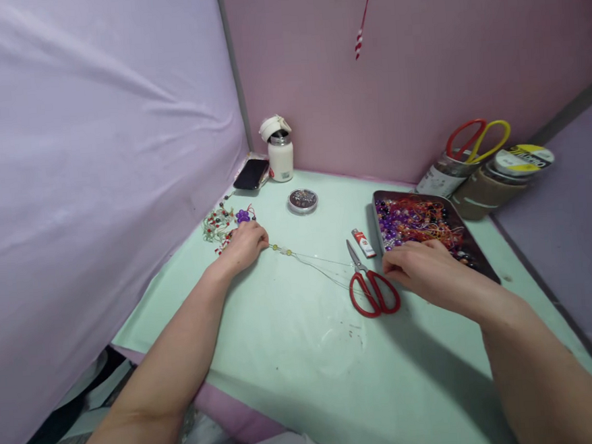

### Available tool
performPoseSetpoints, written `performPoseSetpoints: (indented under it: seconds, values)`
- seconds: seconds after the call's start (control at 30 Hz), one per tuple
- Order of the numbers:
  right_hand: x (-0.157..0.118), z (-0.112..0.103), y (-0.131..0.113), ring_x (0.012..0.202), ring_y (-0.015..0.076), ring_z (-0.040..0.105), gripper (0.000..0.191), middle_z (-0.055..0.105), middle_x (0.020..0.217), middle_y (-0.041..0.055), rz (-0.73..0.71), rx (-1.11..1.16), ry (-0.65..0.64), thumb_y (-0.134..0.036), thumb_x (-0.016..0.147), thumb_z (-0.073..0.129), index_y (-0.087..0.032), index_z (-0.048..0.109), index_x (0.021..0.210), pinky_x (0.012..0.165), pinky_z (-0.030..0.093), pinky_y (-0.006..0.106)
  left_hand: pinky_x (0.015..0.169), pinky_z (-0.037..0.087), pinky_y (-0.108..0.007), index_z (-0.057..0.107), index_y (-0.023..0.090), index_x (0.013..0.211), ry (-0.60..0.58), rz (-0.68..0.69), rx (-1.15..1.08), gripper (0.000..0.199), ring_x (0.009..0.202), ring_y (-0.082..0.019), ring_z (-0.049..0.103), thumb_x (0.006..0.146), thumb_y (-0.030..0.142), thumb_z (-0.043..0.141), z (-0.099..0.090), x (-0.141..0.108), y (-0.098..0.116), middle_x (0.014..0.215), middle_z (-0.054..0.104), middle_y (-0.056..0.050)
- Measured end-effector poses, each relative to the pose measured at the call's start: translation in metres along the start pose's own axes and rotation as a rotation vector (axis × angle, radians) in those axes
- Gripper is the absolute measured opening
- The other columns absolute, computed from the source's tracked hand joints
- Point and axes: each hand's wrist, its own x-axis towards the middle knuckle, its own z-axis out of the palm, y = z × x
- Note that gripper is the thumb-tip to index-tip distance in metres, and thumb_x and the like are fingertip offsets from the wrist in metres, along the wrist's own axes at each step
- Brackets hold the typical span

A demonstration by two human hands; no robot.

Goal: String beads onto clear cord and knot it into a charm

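Note:
Near the left side of the table, my left hand [247, 245] is closed on one end of a thin cord strung with yellow and clear beads [284, 250]. The loose strands run right, toward red-handled scissors [371, 291]. My right hand [415, 262] hangs at the near edge of a dark tray [481, 263] of purple, orange and dark beads and threads, its fingers pressed together; whether they hold anything is too small to tell. A red and white lighter [363, 243] lies between scissors and tray. Beside my left hand are a purple bead flower [243, 216] and beaded cords [217, 224].
At the back stand a white bottle [281, 161] with its lid up, a phone [251, 174] and a small round case [302, 200]. Back right are a jar [441, 179] holding red and yellow scissors and a brown container [486, 192] with a spool [523, 158]. Fabric walls enclose the table.

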Motion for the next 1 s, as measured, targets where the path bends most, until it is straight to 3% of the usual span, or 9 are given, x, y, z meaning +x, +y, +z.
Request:
performPoseSetpoints:
  seconds: [0.13, 0.3, 0.37, 0.47, 0.53, 0.6, 0.7, 0.9, 1.0]
  values:
    - [0.001, 0.001, 0.001, 0.08, 0.0189, 0.058, 0.026, 0.068, 0.076, 0.0003, -0.032, 0.003, 0.093, -0.012, 0.085, 0.047, -0.021, 0.065, 0.069, 0.071, 0.023, 0.032, 0.095, 0.04, -0.039, 0.065, 0.017, 0.099, -0.033, 0.068, -0.072, 0.019, 0.107, -0.026, 0.052, 0.082, 0.021, 0.056, -0.013, -0.007, 0.019, 0.106, 0.061, -0.01]
    - [-0.001, -0.004, -0.016, 0.084, 0.0208, 0.057, 0.024, 0.068, 0.079, 0.0027, -0.049, 0.02, 0.167, -0.012, 0.088, 0.049, -0.02, 0.066, 0.073, 0.074, 0.024, 0.032, 0.098, 0.042, -0.036, 0.059, 0.017, 0.113, -0.022, 0.246, -0.362, 0.027, 0.109, -0.021, 0.057, 0.088, 0.027, 0.054, -0.032, -0.025, 0.098, 0.116, 0.063, -0.009]
    - [-0.003, -0.003, -0.024, 0.081, 0.0204, 0.055, 0.024, 0.067, 0.077, 0.0032, -0.098, 0.023, 0.198, -0.013, 0.089, 0.048, -0.02, 0.065, 0.072, 0.073, 0.024, 0.032, 0.103, 0.04, -0.035, 0.057, 0.017, 0.116, 0.031, 0.297, -0.517, 0.031, 0.116, -0.021, 0.055, 0.089, 0.029, 0.054, -0.026, -0.03, 0.132, 0.122, 0.062, -0.01]
    - [-0.004, 0.002, -0.032, 0.078, 0.0197, 0.054, 0.021, 0.065, 0.076, 0.0039, -0.175, 0.047, 0.247, -0.012, 0.089, 0.049, -0.018, 0.064, 0.075, 0.072, 0.024, 0.031, 0.101, 0.041, -0.034, 0.055, 0.016, 0.118, -0.016, 0.314, -0.726, 0.031, 0.116, -0.021, 0.055, 0.091, 0.03, 0.049, -0.003, -0.033, 0.163, 0.124, 0.061, -0.012]
    - [-0.004, 0.005, -0.034, 0.078, 0.0195, 0.054, 0.02, 0.065, 0.076, 0.004, -0.205, 0.064, 0.26, -0.012, 0.089, 0.05, -0.018, 0.064, 0.075, 0.071, 0.024, 0.031, 0.095, 0.044, -0.033, 0.053, 0.017, 0.119, -0.037, 0.266, -0.821, 0.031, 0.108, -0.02, 0.057, 0.093, 0.031, 0.044, 0.014, -0.033, 0.169, 0.116, 0.063, -0.009]
    - [-0.003, 0.007, -0.033, 0.076, 0.019, 0.052, 0.021, 0.065, 0.074, 0.0035, -0.209, 0.07, 0.257, -0.012, 0.089, 0.05, -0.018, 0.063, 0.072, 0.071, 0.024, 0.031, 0.082, 0.046, -0.032, 0.052, 0.018, 0.119, -0.037, 0.194, -0.837, 0.032, 0.09, -0.018, 0.059, 0.095, 0.035, 0.04, 0.027, -0.033, 0.169, 0.095, 0.065, -0.005]
    - [-0.002, 0.009, -0.03, 0.074, 0.0186, 0.051, 0.023, 0.064, 0.071, 0.0022, -0.195, 0.082, 0.246, -0.012, 0.089, 0.05, -0.018, 0.063, 0.07, 0.071, 0.023, 0.031, 0.07, 0.042, -0.029, 0.05, 0.02, 0.118, -0.022, 0.114, -0.804, 0.028, 0.073, -0.016, 0.054, 0.093, 0.031, 0.041, 0.037, -0.034, 0.164, 0.077, 0.058, 0.001]
    - [0.003, 0.014, -0.028, 0.077, 0.0193, 0.051, 0.024, 0.063, 0.072, 0.0025, -0.158, 0.053, 0.221, -0.014, 0.09, 0.05, -0.019, 0.064, 0.071, 0.072, 0.021, 0.032, 0.064, 0.037, -0.026, 0.056, 0.02, 0.097, 0.043, 0.136, -0.727, 0.013, 0.062, -0.013, 0.044, 0.09, 0.026, 0.048, 0.042, -0.037, 0.16, 0.065, 0.048, 0.004]
    - [0.005, 0.014, -0.031, 0.079, 0.0195, 0.052, 0.022, 0.065, 0.075, 0.0029, -0.142, 0.04, 0.223, -0.017, 0.09, 0.052, -0.018, 0.063, 0.071, 0.073, 0.021, 0.032, 0.067, 0.038, -0.026, 0.06, 0.019, 0.084, 0.118, 0.176, -0.685, 0.01, 0.068, -0.013, 0.047, 0.088, 0.021, 0.05, 0.044, -0.036, 0.158, 0.075, 0.054, 0.001]
